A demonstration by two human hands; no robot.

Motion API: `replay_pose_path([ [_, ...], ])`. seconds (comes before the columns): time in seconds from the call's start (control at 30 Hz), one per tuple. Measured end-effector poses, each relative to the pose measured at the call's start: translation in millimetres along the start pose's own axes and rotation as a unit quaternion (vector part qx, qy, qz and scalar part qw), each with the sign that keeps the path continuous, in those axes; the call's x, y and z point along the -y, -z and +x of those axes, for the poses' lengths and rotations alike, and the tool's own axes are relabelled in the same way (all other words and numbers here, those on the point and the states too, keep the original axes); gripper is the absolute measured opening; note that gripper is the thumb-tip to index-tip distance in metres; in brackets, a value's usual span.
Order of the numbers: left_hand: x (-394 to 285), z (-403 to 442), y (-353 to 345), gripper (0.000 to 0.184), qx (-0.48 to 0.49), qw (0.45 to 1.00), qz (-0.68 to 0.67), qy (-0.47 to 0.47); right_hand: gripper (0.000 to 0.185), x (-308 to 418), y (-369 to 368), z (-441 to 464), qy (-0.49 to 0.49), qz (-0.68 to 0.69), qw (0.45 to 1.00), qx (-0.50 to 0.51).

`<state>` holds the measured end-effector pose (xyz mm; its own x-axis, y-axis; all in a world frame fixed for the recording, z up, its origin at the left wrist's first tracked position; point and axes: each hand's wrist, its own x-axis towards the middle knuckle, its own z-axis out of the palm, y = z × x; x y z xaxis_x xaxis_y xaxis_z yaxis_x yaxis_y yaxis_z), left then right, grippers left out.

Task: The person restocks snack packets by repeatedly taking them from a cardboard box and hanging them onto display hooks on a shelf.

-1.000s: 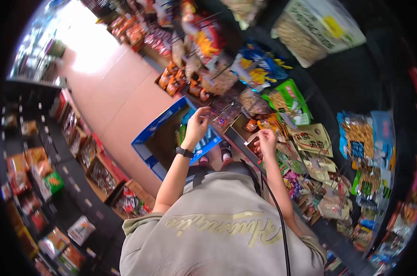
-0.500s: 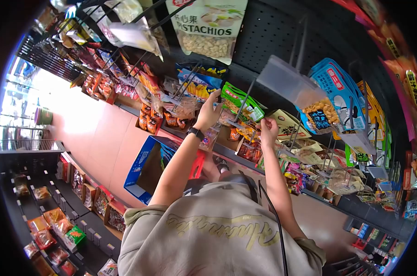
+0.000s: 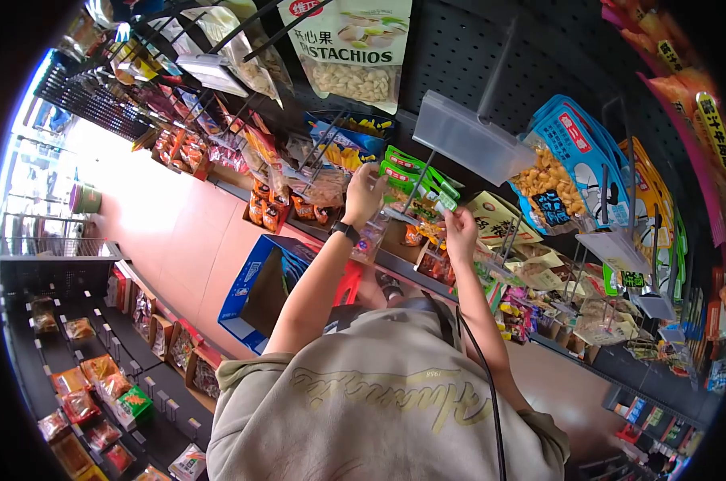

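Observation:
Green snack bags (image 3: 415, 178) hang one behind another at a metal peg in front of me. My right hand (image 3: 461, 231) is pinched on the lower right corner of the front green bag. On the bag's left side is my left hand (image 3: 365, 195), fingers curled at its edge; a dark watch is on that wrist. Whether the left fingers grip the bag firmly is hard to make out. Above the hands hangs a large pistachio bag (image 3: 348, 56), and a clear plastic label holder (image 3: 477, 136) juts out to the right.
Blue snack bags (image 3: 567, 160) hang on the right of the pegboard (image 3: 451, 48). Several metal pegs stick out towards me. Below stands an open blue carton (image 3: 255, 280) beside a red stool (image 3: 348, 282). A lower shelf (image 3: 159, 373) with packaged snacks lies at left.
The front green bag has tipped, its right corner pulled towards me, and another green bag shows behind it. My right hand has shifted slightly left. The whole view has moved a little.

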<state>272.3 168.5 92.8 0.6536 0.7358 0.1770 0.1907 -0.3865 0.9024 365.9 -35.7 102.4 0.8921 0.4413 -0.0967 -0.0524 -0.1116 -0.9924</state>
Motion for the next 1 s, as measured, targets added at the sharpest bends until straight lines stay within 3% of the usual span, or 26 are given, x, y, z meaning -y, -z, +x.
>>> replay_pose_path([
  [0.33, -5, -44, 29, 0.016, 0.039, 0.995, -0.071, 0.065, 0.02, 19, 4, -21, 0.056, -0.008, 0.997, 0.052],
  [0.53, 5, -73, 41, 0.015, 0.046, 0.983, -0.149, 0.093, 0.018, 28, 4, -43, 0.023, -0.009, 0.994, 0.108],
  [0.77, 1, -110, 66, 0.016, 0.009, 0.981, -0.126, 0.148, 0.016, 24, -5, -60, -0.001, -0.098, 0.975, 0.199],
  [0.87, -1, -130, 84, 0.014, -0.035, 0.975, -0.175, 0.133, 0.017, 49, -17, -72, 0.082, -0.222, 0.937, 0.257],
  [0.9, -11, -136, 95, 0.013, -0.043, 0.975, -0.176, 0.132, 0.017, 55, -21, -76, 0.197, -0.301, 0.897, 0.258],
  [0.93, -25, -140, 107, 0.012, -0.051, 0.974, -0.177, 0.132, 0.017, 65, -27, -80, 0.211, -0.322, 0.874, 0.298],
  [0.97, -44, -146, 126, 0.012, -0.04, 0.971, -0.145, 0.185, 0.017, 78, -34, -86, 0.224, -0.343, 0.848, 0.337],
  [1.0, -58, -150, 142, 0.01, -0.069, 0.985, -0.077, 0.138, 0.017, 91, -41, -92, 0.237, -0.363, 0.819, 0.376],
])
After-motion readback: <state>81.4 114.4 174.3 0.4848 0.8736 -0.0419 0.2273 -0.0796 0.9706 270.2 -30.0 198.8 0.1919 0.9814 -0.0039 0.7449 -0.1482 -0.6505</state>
